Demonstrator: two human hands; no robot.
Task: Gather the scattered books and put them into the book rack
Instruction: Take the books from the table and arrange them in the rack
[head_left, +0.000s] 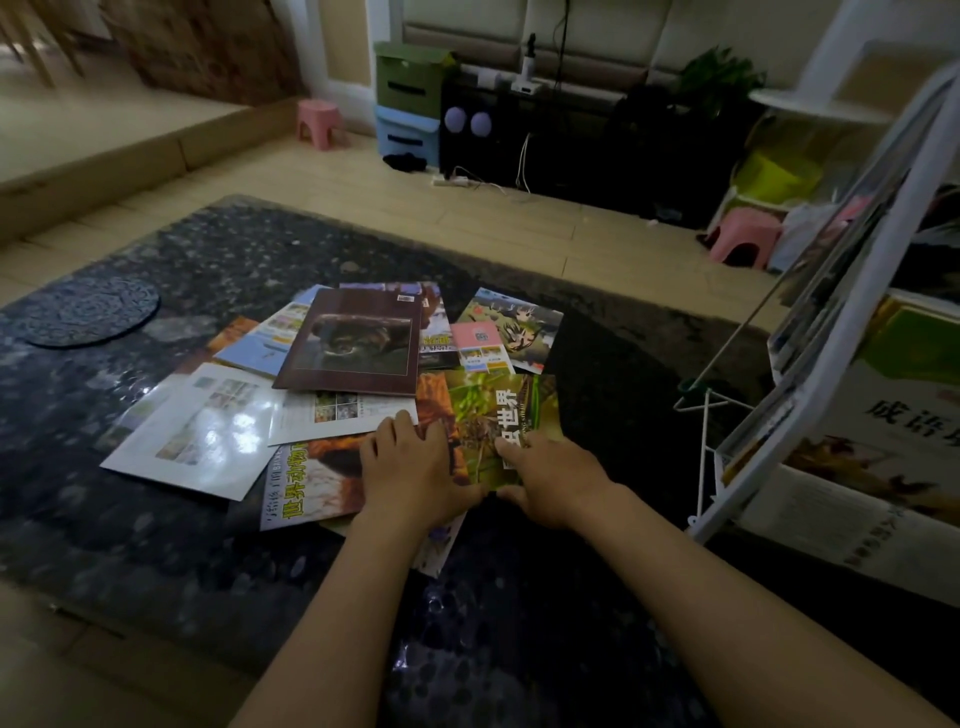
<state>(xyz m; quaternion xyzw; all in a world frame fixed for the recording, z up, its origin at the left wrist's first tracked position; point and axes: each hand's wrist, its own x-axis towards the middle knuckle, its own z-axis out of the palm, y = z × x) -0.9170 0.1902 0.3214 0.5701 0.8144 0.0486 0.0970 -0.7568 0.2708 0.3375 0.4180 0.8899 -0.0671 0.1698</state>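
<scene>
Several thin books lie scattered and overlapping on a dark glossy table (156, 545). A green book (488, 415) with white characters is at the near right of the pile. My right hand (550, 480) grips its near edge, thumb under and fingers on the cover. My left hand (410, 467) lies palm down, fingers spread, on an orange animal book (311, 483) beside it. A brown book (358, 343) tops the pile, with a white book (197, 431) to its left. The white book rack (852, 317) stands at the right and holds several books.
A round dark mat (88, 312) sits on the table's far left. Beyond the table on the floor are two pink stools (319, 122) (743, 239), stacked green and blue drawers (410, 98), a dark cabinet (571, 140) and cables.
</scene>
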